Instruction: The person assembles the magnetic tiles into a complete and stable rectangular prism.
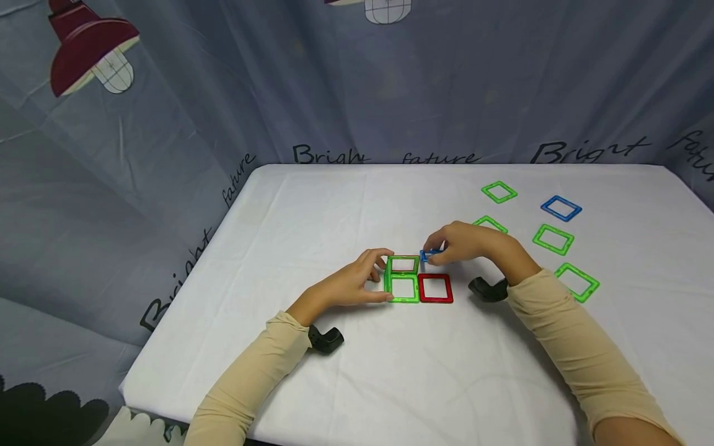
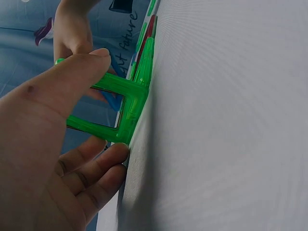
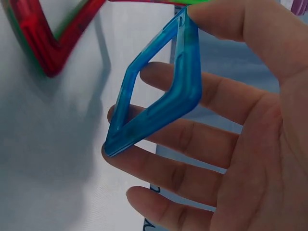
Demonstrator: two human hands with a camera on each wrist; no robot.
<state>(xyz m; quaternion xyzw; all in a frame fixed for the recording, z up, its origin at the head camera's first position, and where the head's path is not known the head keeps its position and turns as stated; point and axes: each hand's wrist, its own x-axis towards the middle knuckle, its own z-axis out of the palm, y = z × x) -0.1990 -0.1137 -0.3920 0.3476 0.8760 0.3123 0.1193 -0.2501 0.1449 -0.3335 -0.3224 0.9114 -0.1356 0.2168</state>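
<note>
My left hand point(image 1: 357, 282) grips the left side of a joined group of square magnetic tiles. Its thumb and fingers are around a green tile point(image 2: 132, 108) that stands up from the table. In the head view, more green tile frames point(image 1: 403, 300) belong to this group, with a red tile point(image 1: 436, 300) adjoining on the right. My right hand point(image 1: 460, 241) pinches a blue square tile point(image 3: 190, 72) between thumb and fingers. That blue tile is tilted, just behind the red one, and the fingers partly hide it in the head view.
On the right of the white table point(image 1: 312, 210) lie several loose tiles, among them a blue tile point(image 1: 571, 217), a far green tile point(image 1: 498, 200) and a near green tile point(image 1: 592, 288). My right forearm passes close to the near one. A printed grey curtain point(image 1: 446, 80) hangs behind.
</note>
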